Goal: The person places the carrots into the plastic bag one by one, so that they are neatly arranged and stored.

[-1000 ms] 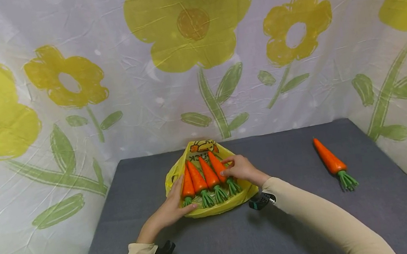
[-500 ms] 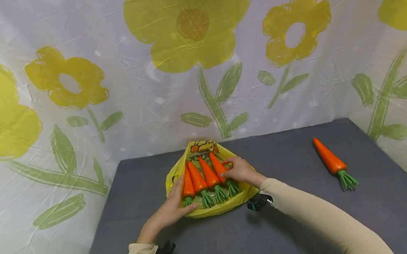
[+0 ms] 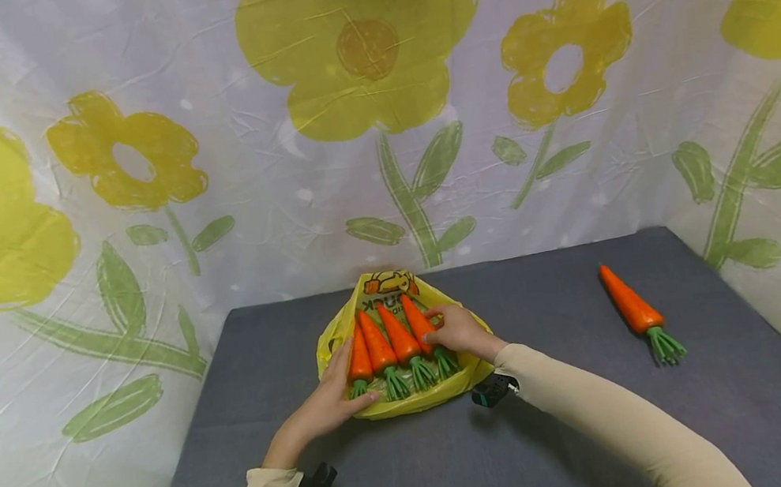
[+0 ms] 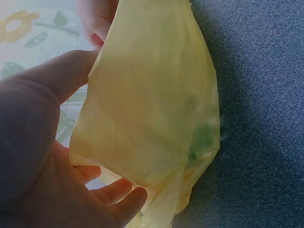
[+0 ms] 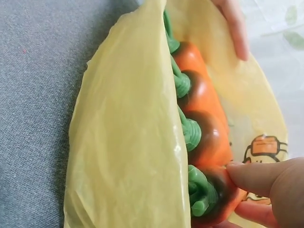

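Observation:
Several orange toy carrots point(image 3: 378, 344) with green tops lie side by side inside a yellow plastic bag point(image 3: 408, 407), its mouth spread toward me. At the right end of the row, my right hand point(image 3: 462, 329) pinches the last carrot point(image 5: 219, 190) between thumb and fingers, just by its green top. My left hand point(image 3: 326, 397) holds the bag's left side, thumb over the near rim and fingers along the edge. In the left wrist view, the bag's yellow film point(image 4: 142, 104) hides most of the carrots; one green top shows faintly through it.
Another toy carrot point(image 3: 631, 301) lies alone on the grey table point(image 3: 569, 447), well to the right of the bag. A white curtain with yellow flowers point(image 3: 257, 194) hangs behind the table and along its sides.
My right hand has shifted slightly left and nearer with the last carrot, which sits a little closer to its neighbour. My left hand has stayed put on the bag.

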Available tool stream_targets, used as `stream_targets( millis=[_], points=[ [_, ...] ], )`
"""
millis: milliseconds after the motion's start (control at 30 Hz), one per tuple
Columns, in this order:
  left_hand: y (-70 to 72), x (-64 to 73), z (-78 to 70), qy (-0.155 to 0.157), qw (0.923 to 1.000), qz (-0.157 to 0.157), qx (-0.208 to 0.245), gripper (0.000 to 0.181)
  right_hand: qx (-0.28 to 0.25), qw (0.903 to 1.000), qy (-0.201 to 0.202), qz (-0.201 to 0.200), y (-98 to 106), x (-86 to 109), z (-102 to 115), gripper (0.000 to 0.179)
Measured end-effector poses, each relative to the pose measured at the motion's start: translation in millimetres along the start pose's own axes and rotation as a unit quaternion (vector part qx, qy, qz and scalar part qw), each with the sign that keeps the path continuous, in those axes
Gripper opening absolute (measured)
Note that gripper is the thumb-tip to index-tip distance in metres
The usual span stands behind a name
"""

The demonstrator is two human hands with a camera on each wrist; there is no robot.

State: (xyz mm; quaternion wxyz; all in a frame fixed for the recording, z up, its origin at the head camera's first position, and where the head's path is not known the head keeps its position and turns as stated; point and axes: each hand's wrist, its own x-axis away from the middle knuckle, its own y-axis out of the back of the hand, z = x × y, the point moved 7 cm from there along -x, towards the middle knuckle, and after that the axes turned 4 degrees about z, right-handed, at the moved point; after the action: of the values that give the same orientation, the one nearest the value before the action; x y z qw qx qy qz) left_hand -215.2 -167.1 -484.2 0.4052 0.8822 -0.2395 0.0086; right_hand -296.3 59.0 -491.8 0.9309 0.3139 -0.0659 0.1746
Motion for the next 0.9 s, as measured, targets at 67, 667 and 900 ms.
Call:
stream_targets(
  millis=[67, 667, 900],
  points=[
    [-0.3, -0.5, 0.2, -0.001, 1.0000, 0.000, -0.001, 0.103, -0.001, 1.0000, -0.002, 0.002, 0.0, -0.4, 0.6, 0.048],
    [-1.1, -1.2, 4.2, 0.001, 1.0000, 0.000, 0.003, 0.103, 0.024, 0.9997, -0.003, 0.007, -4.4, -4.3, 1.0, 0.047],
    [-1.3, -1.7, 3.9, -0.004, 1.0000, -0.002, 0.003, 0.104, 0.024, 0.9997, -0.006, 0.008, -4.9, -6.5, 0.4, 0.048]
  ],
)
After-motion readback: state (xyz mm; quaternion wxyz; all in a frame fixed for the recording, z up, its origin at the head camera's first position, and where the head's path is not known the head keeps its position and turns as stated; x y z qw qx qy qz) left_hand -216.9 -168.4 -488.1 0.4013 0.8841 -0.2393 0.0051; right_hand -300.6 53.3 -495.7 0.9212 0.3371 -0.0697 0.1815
